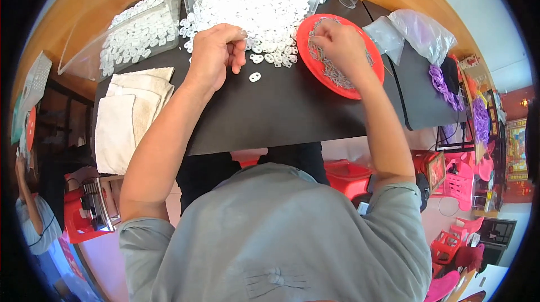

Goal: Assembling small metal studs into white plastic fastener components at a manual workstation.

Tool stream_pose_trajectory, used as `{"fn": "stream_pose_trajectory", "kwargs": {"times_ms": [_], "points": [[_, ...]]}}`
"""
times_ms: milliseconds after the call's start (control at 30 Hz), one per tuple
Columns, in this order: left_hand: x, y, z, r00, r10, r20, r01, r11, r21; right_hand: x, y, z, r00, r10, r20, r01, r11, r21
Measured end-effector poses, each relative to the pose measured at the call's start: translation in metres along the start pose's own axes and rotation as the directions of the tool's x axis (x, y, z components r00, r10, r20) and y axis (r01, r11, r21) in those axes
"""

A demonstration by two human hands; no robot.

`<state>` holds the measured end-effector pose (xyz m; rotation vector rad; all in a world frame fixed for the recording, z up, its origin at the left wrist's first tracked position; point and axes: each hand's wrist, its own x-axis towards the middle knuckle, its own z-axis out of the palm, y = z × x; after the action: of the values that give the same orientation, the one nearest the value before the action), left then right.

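My left hand (216, 54) is raised over the dark table, just left of the white pile, with fingers curled in and the thumb pressed toward them. What it holds, if anything, is hidden. My right hand (341, 47) reaches into a red plate (304, 48) of small thin grey pieces (337, 77), fingertips pinched together among them. Whether a piece is between those fingertips cannot be made out. A big heap of small white oval parts with holes (253, 3) spills onto the table at the far middle. One such white oval part (255, 77) lies alone between my hands.
At the left stand a clear plastic bin (84, 48) with more white parts and folded beige cloths (115, 127). Clear plastic bags (422, 34) and purple cord (441, 85) lie at the right. Red stools (346, 175) stand beyond the table's near edge. Another person (39, 217) is at far left.
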<state>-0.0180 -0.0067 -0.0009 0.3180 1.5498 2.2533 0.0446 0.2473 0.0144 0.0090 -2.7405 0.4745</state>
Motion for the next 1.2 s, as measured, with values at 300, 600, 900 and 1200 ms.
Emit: {"fn": "stream_pose_trajectory", "kwargs": {"times_ms": [300,600,900,1200], "points": [[0.001,-0.003,-0.002,1.0,0.006,-0.006,-0.006,0.998,0.065,0.01,0.029,-0.015,0.95,0.018,0.311,0.094,0.936,-0.34],[0.005,-0.003,-0.007,0.996,0.04,-0.076,-0.036,0.998,0.051,0.001,-0.056,0.014,0.935,-0.329,0.133,0.316,0.942,0.112],[0.001,0.0,-0.005,0.997,0.044,-0.071,-0.043,0.999,0.014,-0.017,-0.094,0.039,0.865,-0.353,0.356,0.388,0.921,-0.03],[0.001,0.001,-0.005,0.995,0.031,-0.096,-0.031,1.0,0.0,-0.012,-0.099,0.034,0.851,-0.362,0.38,0.38,0.925,0.031]]}}
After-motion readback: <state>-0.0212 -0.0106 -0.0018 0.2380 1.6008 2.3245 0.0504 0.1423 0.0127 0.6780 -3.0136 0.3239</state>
